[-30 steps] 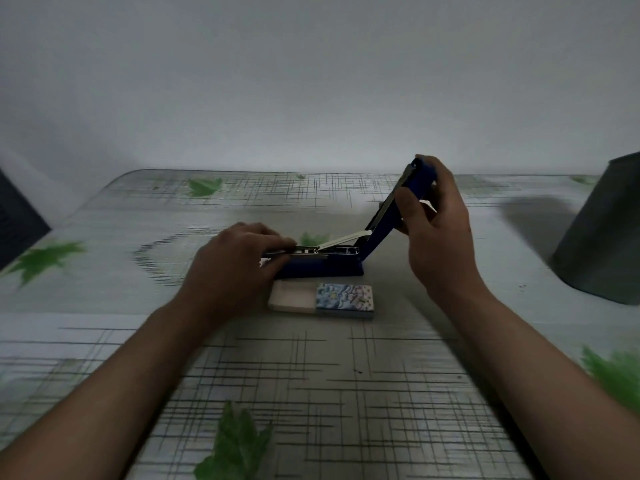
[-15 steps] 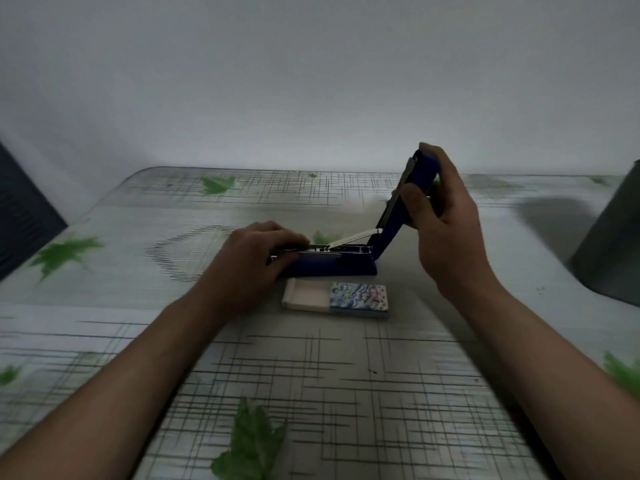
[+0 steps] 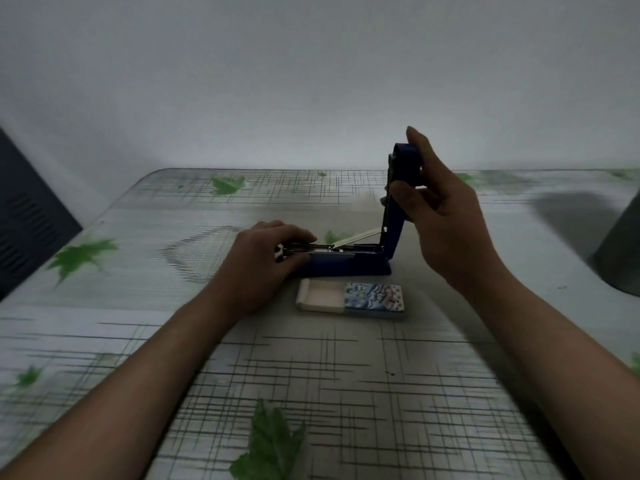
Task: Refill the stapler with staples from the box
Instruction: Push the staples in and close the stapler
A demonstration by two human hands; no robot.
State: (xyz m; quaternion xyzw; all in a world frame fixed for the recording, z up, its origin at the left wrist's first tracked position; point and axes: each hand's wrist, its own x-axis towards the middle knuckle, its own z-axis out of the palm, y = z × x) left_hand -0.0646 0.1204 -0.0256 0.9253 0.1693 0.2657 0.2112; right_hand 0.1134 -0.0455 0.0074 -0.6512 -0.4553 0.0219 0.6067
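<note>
- Your left hand (image 3: pixel 266 261) curls over the left end of the stapler (image 3: pixel 346 266). The fingers lie on top of the metal magazine and the thumb is on the near side of the blue base, so the hand is gripping that end.
- Your right hand (image 3: pixel 446 216) pinches the raised top arm (image 3: pixel 398 188) between thumb and fingers. The forefinger stretches straight up behind the arm's tip.
- The stapler sits on the table (image 3: pixel 311 375), a little beyond its middle. The base's long axis runs left to right, with the front end under your left hand and the hinge at the right.
- From the hinge the top arm stands nearly upright. A pale strip (image 3: pixel 356 237) slants from it down to the magazine.
- The magazine channel lies open to the top. You cannot tell whether any staples are in it.
- The staple box (image 3: pixel 349 301) lies just in front of the base, parallel to it and not touching it. Its patterned sleeve (image 3: pixel 374 297) is at the right, and its pale tray (image 3: pixel 322 296) is slid out to the left. You cannot make out what the tray holds.
- The table's far edge runs behind the stapler and rounds off at the far left corner.
- A wide stretch of leaf-printed tabletop lies between the box and you, crossed only by your forearms.
- A dark grey object (image 3: pixel 623 244) stands at the right edge, well apart from your right hand. A dark panel (image 3: pixel 24 216) stands off the table's left side.
</note>
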